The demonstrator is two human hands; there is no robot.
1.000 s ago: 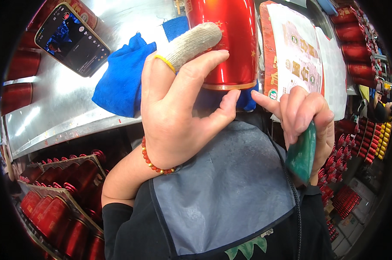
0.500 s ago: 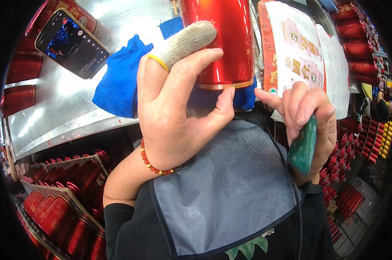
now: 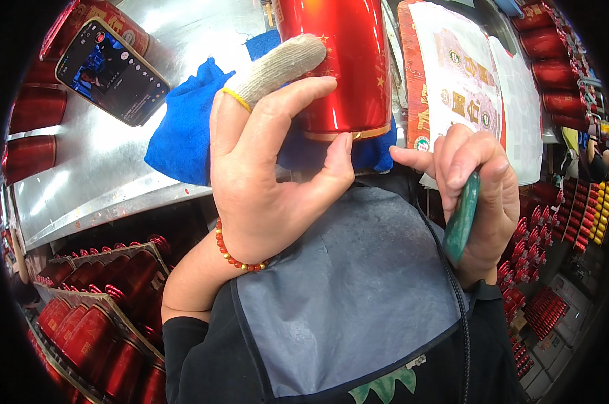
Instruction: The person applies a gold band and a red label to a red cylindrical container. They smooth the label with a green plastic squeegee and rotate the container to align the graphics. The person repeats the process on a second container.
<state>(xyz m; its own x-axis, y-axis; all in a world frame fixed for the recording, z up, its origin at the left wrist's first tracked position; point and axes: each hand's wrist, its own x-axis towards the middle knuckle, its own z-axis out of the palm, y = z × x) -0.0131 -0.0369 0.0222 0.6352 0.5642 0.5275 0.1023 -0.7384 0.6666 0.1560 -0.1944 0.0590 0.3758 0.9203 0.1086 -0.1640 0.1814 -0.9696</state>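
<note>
A shiny red can (image 3: pixel 348 64) with a gold rim stands on a blue cloth (image 3: pixel 183 128) on the metal table. My left hand (image 3: pixel 271 168) wraps around its lower part, thumb under the rim; its index finger wears a knitted grey finger cot with a yellow band. A bead bracelet circles that wrist. My right hand (image 3: pixel 476 195) is closed on a flat dark green tool (image 3: pixel 460 219), with the index finger pointing at the can's base.
A phone (image 3: pixel 112 71) with a lit screen lies on the steel table (image 3: pixel 95 168) at the left. Printed label sheets (image 3: pixel 459 87) lie right of the can. Several red cans fill crates (image 3: pixel 95 316) below left and shelves at right.
The can and my left hand have shifted slightly; the thumb now presses up under the gold rim. My right hand stays beside the can with the green tool.
</note>
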